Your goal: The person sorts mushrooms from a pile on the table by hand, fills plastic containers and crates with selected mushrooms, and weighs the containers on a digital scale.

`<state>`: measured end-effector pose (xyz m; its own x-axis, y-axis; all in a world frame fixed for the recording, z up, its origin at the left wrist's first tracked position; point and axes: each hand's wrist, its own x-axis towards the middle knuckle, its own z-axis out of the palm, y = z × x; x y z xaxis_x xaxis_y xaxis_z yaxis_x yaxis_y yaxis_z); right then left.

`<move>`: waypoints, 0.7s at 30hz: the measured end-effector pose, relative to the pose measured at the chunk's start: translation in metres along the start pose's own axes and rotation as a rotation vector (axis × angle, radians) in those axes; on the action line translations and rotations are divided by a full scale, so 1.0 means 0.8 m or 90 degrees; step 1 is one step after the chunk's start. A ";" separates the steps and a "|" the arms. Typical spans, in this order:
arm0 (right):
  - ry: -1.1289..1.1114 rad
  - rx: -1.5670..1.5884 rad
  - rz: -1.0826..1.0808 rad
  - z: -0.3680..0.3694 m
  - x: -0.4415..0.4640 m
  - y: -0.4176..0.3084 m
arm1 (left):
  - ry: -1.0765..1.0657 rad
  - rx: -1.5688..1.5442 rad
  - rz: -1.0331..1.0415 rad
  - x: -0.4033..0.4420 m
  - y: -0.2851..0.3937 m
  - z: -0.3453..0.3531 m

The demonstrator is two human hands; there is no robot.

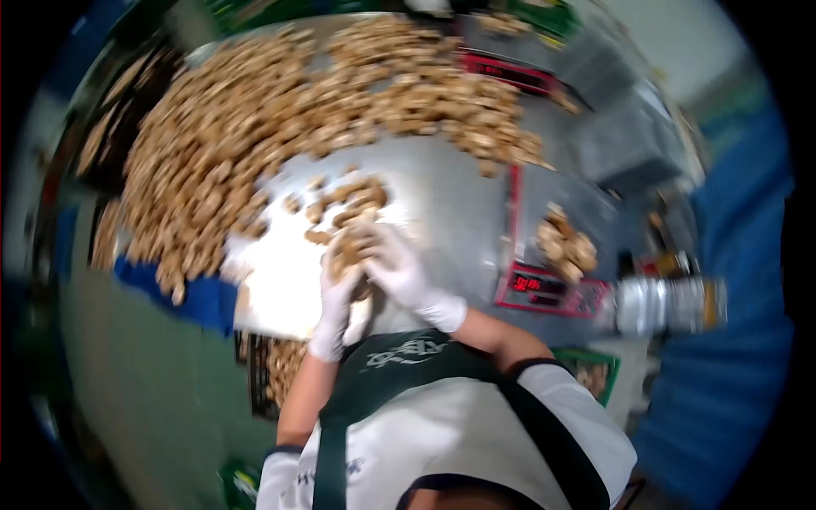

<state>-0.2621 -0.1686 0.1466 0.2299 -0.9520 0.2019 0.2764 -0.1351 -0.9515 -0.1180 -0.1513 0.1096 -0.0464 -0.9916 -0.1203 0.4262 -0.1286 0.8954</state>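
Both of my hands wear white gloves and meet close in front of my apron, over the metal table (442, 212). My left hand (337, 293) is closed around a piece of ginger root (347, 253). From the right, my right hand (395, 265) grips the same piece with bent fingers. Motion blur hides the exact finger contacts. Just beyond the hands lies a small group of ginger pieces (361, 197) on the table. A large heap of ginger (229, 127) spreads across the far and left side.
To the right, a digital scale (531, 293) with a red frame carries several ginger pieces (565, 245). Another red scale (510, 72) stands farther back. Grey bins (633, 140) and a clear jar (663, 306) line the right side. A crate of ginger (280, 374) sits below the table's left edge.
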 end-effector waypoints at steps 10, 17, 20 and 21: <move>0.411 -0.221 -0.065 -0.124 -0.124 -0.066 | -0.313 0.268 0.018 0.059 0.013 0.177; 0.658 -0.303 -0.010 -0.166 -0.219 -0.062 | -0.555 0.471 0.456 0.106 -0.028 0.375; 0.611 -0.240 0.062 -0.164 -0.226 -0.049 | -0.622 0.797 0.375 0.101 -0.056 0.415; 0.575 -0.244 0.081 -0.165 -0.228 -0.044 | -0.614 0.814 0.385 0.101 -0.074 0.416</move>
<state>-0.4372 -0.0265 0.1126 -0.6055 -0.7958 -0.0081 -0.0581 0.0543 -0.9968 -0.4475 -0.2270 0.1891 -0.8542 -0.4834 0.1915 -0.3304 0.7891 0.5179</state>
